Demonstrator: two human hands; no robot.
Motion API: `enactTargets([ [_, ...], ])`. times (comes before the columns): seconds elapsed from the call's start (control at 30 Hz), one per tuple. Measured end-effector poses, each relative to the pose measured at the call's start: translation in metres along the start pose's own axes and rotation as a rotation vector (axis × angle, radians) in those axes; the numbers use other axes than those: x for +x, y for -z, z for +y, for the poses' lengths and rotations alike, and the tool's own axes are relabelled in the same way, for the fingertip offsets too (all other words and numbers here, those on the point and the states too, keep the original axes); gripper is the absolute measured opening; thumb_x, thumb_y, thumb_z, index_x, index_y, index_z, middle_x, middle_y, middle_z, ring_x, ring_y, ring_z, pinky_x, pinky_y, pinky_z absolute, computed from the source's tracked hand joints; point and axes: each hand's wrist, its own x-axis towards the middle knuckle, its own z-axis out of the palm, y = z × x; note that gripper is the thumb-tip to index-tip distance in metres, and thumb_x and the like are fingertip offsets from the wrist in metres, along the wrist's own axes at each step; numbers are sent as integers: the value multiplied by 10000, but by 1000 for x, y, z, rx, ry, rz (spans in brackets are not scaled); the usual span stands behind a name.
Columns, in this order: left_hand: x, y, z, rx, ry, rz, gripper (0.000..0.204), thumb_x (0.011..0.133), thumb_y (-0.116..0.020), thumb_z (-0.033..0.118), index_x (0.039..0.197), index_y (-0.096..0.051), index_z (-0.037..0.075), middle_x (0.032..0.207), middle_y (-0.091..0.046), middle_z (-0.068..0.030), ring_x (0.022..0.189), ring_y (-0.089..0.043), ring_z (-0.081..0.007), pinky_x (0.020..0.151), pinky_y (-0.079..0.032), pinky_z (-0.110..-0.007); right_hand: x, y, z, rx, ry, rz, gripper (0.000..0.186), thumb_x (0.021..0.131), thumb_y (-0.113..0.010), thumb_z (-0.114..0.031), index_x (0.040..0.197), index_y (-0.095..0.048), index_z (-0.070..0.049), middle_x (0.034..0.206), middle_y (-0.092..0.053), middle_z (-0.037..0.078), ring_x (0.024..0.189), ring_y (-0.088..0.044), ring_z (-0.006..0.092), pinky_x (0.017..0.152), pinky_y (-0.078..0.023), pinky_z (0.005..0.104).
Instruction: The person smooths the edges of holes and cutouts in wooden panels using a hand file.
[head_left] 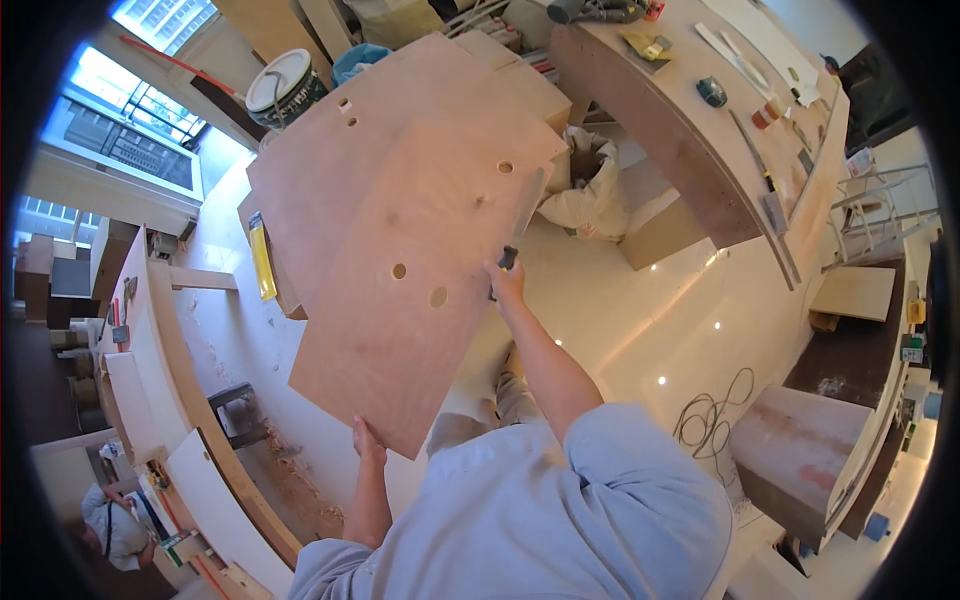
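Observation:
A large reddish-brown plywood sheet with several round holes spreads out in front of me. Its near corner points toward my body. At the near left edge, my left hand grips the sheet, the thumb on top and the other fingers mostly hidden below. My right hand is closed round the dark handle of a handsaw at the sheet's right edge. The saw's grey blade reaches away from me along that edge. I cannot tell whether its teeth touch the wood.
A workbench with tools stands at the far right, an open sack beside it. A lidded bucket is at the far left. Left lies a wooden bench, with another person beyond it. A cable coils on the floor.

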Motion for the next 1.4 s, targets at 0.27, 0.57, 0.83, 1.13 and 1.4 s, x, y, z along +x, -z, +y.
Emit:
enactTargets([
  [0.27, 60, 16, 63, 383, -252, -33, 461, 908, -521, 395, 1134, -516, -6, 1116, -552, -90, 1004, -505, -180, 879, -408, -305, -34, 20, -18, -241, -51, -79, 260, 711, -666, -60, 896, -482, -61, 763, -499, 19, 618, -509, 122, 563, -434, 285],
  [0.57, 57, -155, 179, 1393, -1067, 198, 599, 854, -566, 342, 1318, -391, 5, 1326, -421, -231, 1234, -389, -375, 1018, -333, -419, -18, 38, 0, -21, -168, 50, 266, 728, -619, 23, 885, -433, -83, 735, -475, 16, 587, -506, 116, 512, -420, 260],
  [0.83, 130, -322, 194, 1397, -1197, -5, 643, 865, -448, 507, 1411, -298, 203, 1469, -247, -119, 1371, -180, -300, 1095, -140, -509, -17, 69, -20, -683, -165, -161, 246, 776, -662, -117, 932, -490, -34, 777, -564, 79, 669, -578, 197, 626, -467, 328],
  [1.13, 143, -323, 188, 1362, -1255, 135, 631, 849, -435, 546, 1394, -329, 247, 1432, -309, -91, 1363, -186, -272, 1084, -51, -574, -126, 65, -187, -1284, -212, -636, 413, 810, -646, -197, 1163, -485, -54, 881, -641, 168, 793, -623, 330, 681, -480, 392],
  [1.4, 139, -323, 189, 1458, -1216, 134, 647, 847, -429, 555, 1408, -301, 260, 1422, -330, -92, 1348, -215, -285, 1076, -70, -571, -65, 17, -247, -2003, 364, -1049, 470, 873, -524, -239, 1327, -416, -297, 797, -539, 125, 676, -586, 294, 616, -484, 416],
])
